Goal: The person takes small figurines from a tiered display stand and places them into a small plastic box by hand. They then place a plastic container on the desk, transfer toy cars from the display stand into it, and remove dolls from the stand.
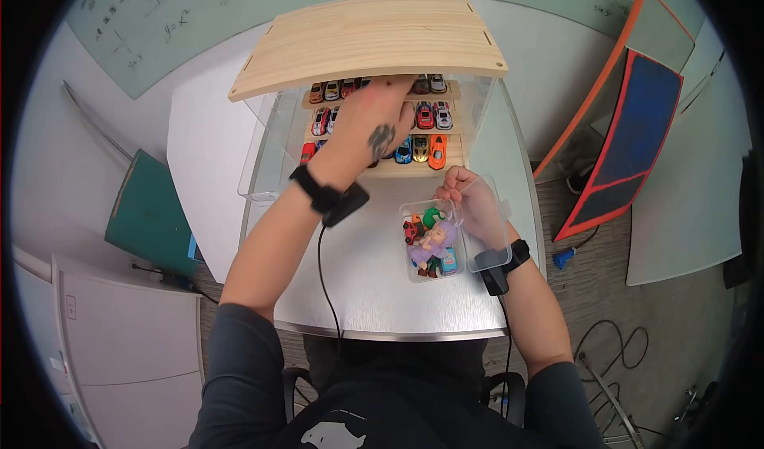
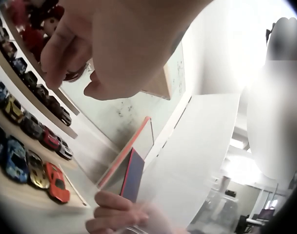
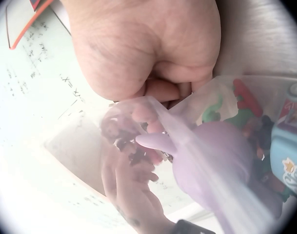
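Note:
My left hand (image 1: 380, 111) reaches under the wooden top of a display case (image 1: 366, 39), in front of its upper shelves. Its fingers (image 2: 60, 61) bend downward in the left wrist view, beside reddish figures (image 2: 33, 36); I cannot tell whether they hold anything. Rows of toy cars (image 1: 437, 153) stand on the stepped shelves. Near the case's front right corner, my right hand (image 1: 469, 202) grips the edge of a small clear plastic box (image 1: 404, 250) with curled fingers. The hinged lid (image 1: 489, 238) stands open over that wrist. Inside lie a purple figure (image 1: 435, 240), a green toy (image 1: 430, 217) and a blue toy (image 1: 449, 262).
The case has clear side walls (image 1: 267, 142) and stands on a silvery table (image 1: 358, 290). Cables (image 1: 321, 266) trail from both wrist cameras across the table. A whiteboard (image 1: 159, 27) rises behind, and a red-edged blue panel (image 1: 637, 122) leans at the right.

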A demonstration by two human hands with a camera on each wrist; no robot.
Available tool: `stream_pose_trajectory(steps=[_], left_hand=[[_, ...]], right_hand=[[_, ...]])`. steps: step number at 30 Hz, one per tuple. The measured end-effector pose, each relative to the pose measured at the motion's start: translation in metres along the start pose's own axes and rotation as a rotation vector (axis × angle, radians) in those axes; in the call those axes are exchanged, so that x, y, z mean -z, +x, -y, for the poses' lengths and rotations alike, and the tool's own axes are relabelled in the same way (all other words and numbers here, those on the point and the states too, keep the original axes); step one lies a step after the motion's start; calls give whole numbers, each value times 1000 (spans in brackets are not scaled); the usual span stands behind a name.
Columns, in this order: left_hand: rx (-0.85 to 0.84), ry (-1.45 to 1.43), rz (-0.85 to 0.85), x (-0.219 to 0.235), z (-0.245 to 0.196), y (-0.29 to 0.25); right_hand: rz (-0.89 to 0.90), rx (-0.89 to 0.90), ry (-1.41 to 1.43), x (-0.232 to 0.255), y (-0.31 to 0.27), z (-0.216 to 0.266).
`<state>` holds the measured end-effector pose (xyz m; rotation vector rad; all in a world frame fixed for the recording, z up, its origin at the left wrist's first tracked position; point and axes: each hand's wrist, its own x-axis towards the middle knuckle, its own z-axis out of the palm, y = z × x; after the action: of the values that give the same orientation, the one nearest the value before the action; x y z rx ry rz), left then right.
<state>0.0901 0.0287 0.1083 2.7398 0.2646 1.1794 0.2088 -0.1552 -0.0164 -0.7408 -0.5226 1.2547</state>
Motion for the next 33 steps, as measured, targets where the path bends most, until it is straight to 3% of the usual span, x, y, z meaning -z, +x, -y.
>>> stream_pose_trajectory(steps=[2,6,8,13,15,16,18,21,25,28,30,33], left_hand=[[-82,318,40,-16,16,21],[32,423,176,-49,44,53],[-197,368,-69,-87,92,47],[-251,410,-151,-93,101,48],[-366,611,-98,-89,97,48],[-369,608,-95,-79,82,50],[-211,544,54,-42,34,53],[-172,390,50,-4,-5,34],[-222,170,63,26,-29,-6],[-156,-57,87,45,-48,-42],[-43,-266,267,64,-65,-63],[-60,-372,348,77,-77,-84]], right_hand=[[5,8,0,0,0,-1],[-3,19,4,-1,-1,-1],[-8,15,-7,-6,-2,2],[-15,9,-16,-6,-1,2],[-2,2,-19,-5,-1,2],[-5,3,-16,-5,0,1],[-7,10,-24,-4,0,0],[-18,0,-32,-3,0,0],[-32,-6,-51,-7,-2,2],[-8,1,-50,-9,-2,3],[-135,-10,-116,-15,-3,4],[-128,-15,6,-20,0,4]])
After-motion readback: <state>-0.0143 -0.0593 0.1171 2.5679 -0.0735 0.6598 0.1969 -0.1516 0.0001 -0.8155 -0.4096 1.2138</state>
